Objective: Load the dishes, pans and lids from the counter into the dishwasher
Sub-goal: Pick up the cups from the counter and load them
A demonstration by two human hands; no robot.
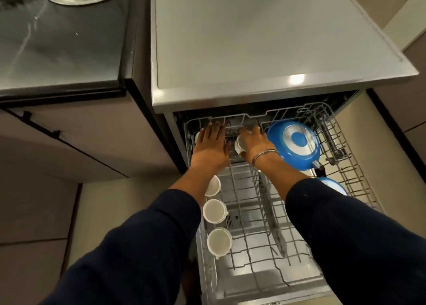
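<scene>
Round white cups [214, 210], wire rack [288, 254]

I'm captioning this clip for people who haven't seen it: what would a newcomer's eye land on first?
The bright blue pan lying bottom-up at the back right of the pulled-out dishwasher rack. Next, the left hand and right hand reaching side by side into the rack's back, the right over a white cup. Three more white cups line the rack's left edge.

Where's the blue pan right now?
Head view: the blue pan sits upside down at the rack's back right, just right of the right hand.
</scene>
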